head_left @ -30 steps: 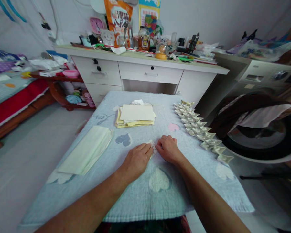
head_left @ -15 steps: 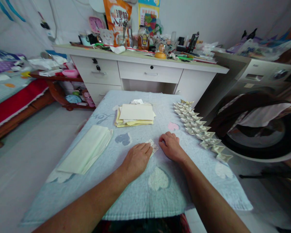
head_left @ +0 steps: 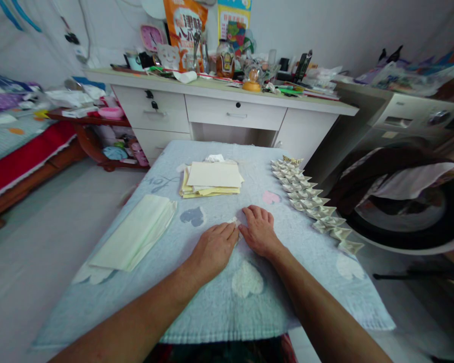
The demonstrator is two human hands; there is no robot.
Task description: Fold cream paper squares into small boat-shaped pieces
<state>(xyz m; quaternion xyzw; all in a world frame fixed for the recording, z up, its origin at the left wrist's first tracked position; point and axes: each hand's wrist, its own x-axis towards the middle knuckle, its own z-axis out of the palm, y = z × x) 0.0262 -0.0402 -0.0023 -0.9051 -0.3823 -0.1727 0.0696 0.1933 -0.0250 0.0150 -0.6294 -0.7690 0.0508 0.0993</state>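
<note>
The left hand [head_left: 216,246] lies palm down over a small paper [head_left: 233,220] mid-table [head_left: 208,307]; whether it grips cannot be told. The right hand [head_left: 259,229] is released, fingers spread, thumb by the paper, well apart from the folded pieces [head_left: 301,193] at right.

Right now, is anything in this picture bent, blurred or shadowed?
In the head view, the grey front-loading washing machine looks stretched and tilted; same view, soft shadow dims the pale blue cloth beside the bare right forearm; head view again, the small whitish paper partly under the left hand is too indistinct for detail.
</note>
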